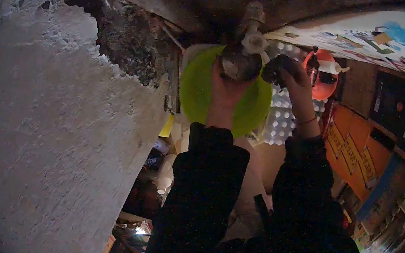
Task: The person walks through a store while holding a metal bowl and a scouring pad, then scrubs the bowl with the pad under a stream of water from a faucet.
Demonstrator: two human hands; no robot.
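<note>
Over a lime-green basin, my left hand grips a round metallic cup-like piece, held close beneath a white pipe fitting. To its right, my right hand pinches a dark, rough clump, which looks like a scourer or a wad; its exact kind is unclear in the dim light. The clump is beside the metallic piece; whether they touch cannot be told.
A peeling wall fills the left side. Right of the basin are an egg-tray-like sheet, a red bowl holding a dark bottle, and orange boxes. A white bottle lies below left.
</note>
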